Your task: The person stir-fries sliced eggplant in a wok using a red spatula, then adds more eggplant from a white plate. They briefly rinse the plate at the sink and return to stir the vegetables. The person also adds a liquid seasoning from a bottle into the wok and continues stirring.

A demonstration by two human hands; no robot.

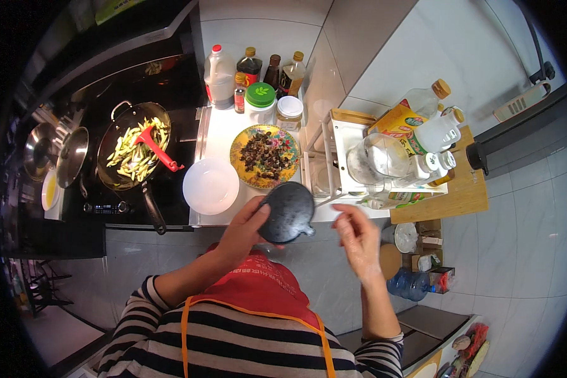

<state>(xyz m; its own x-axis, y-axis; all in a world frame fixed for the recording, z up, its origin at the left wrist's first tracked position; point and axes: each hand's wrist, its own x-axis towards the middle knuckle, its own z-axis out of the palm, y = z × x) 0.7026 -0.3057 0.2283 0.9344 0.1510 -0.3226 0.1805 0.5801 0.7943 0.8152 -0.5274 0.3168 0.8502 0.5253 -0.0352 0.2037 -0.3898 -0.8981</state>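
Note:
My left hand (245, 224) grips a black round dish or lid (288, 212) with a small tab on its rim, tilted in front of the red apron (255, 279). To its right, my right hand (359, 241) hovers with loosely curled fingers, apart from the dish and with nothing visible in it. Just beyond the left hand stands a white translucent bowl (211, 186). A yellow floral plate (238, 165) bears chopped dark pieces (264, 153), perhaps mushroom. At left, a wok (105, 163) holds pale green strips (132, 165) and a red spatula (153, 146).
Sauce bottles (250, 66), a green-lidded jar (260, 97) and a white-lidded jar (289, 111) line the back. A white rack (345, 165) at right carries a clear container (378, 160) and several bottles. The wok's handle (153, 210) juts over the cooktop's front edge. A blue water jug (408, 285) lies below right.

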